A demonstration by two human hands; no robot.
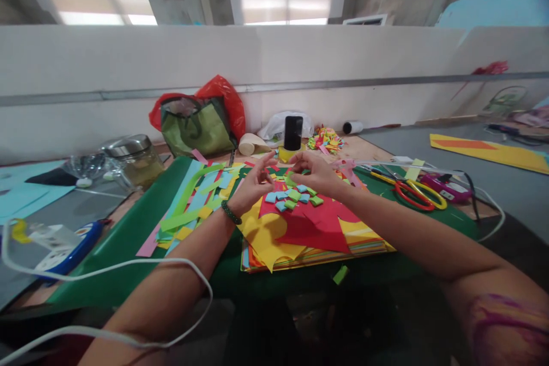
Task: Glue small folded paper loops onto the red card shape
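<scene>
Glass first: a lidded jar (134, 159) is standing at about ten o'clock from the hands, well apart from the work. Closer in, at nine o'clock, loose strips of green, blue and yellow paper (193, 206) are lying across the green mat (128, 240) that is covering the tabletop.

The left hand (255, 184), with a beaded bracelet (231, 213) on its wrist, is hovering with thumb and forefinger pinched narrow and the other fingers fanned. The right hand (315, 174) is meeting it, its fingertips narrow too. Between them they seem to be pinching a small paper piece (290, 178), too small to tell how it is folded.

At six o'clock from the fingertips, a little pile of folded blue and green squares (292, 197) is resting on the stack of coloured sheets (300, 240). At three o'clock, red-and-yellow scissors (418, 193) are lying on the mat, near but clear.

Judging by this, the work in hand is creasing. It is probably going best with the edges lined up before pressing and the crease run firmly with a thumbnail. With the hands held low over the stack, a dropped piece is landing among the others.
</scene>
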